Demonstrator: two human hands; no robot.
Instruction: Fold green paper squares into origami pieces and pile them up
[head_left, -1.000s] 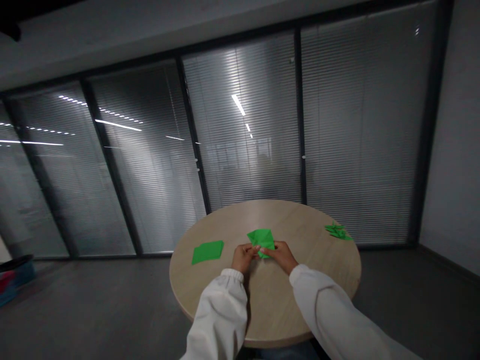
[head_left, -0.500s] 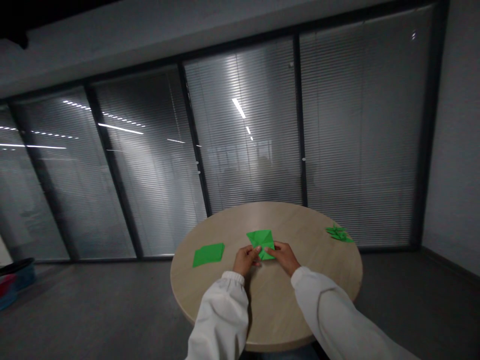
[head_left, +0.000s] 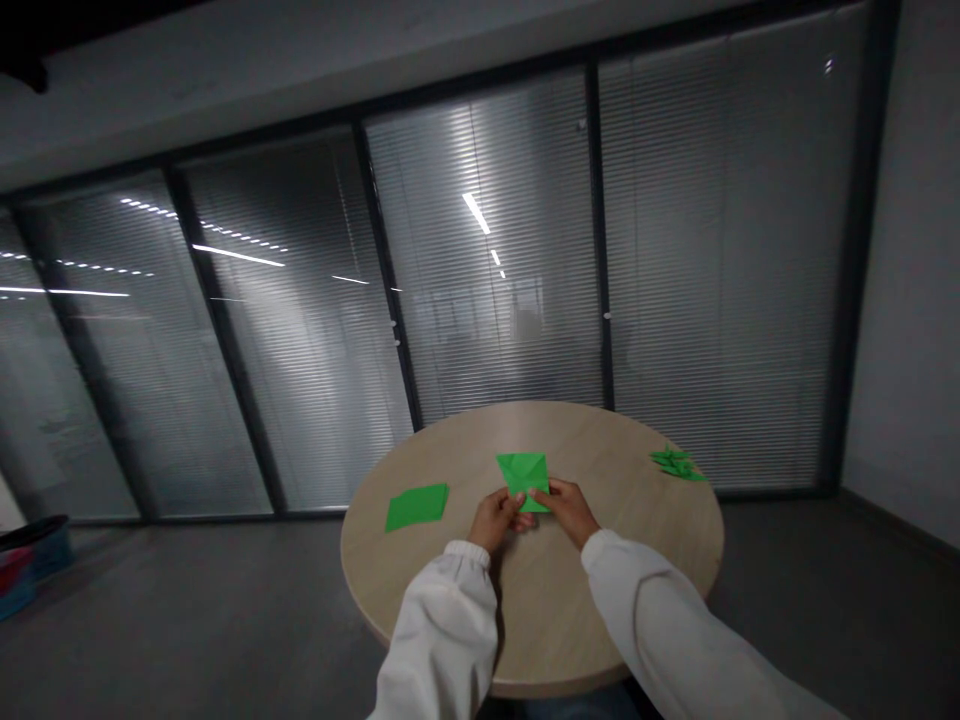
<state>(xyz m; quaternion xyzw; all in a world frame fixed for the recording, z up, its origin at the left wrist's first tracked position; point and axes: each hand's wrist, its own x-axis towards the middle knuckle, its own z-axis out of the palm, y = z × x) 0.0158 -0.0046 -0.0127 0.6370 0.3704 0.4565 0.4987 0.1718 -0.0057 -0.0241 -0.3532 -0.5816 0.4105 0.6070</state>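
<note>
A partly folded green paper [head_left: 523, 472] lies on the round wooden table [head_left: 540, 620] in front of me. My left hand [head_left: 493, 518] pinches its near left edge with closed fingers. From the right side, my right hand [head_left: 570, 508] pinches the near edge as well. The folded sheet has a kite-like shape with creases, pointing toward me. Both arms wear white sleeves.
A stack of flat green paper squares [head_left: 417, 505] sits at the table's left. Several folded green paper pieces [head_left: 677, 465] lie near the right rim. Behind the table runs a glass wall with closed blinds [head_left: 487, 270]. A dark floor surrounds the table.
The green paper has been folded narrower and squared up between my hands. Both hands stayed at its near edge, shifting only slightly.
</note>
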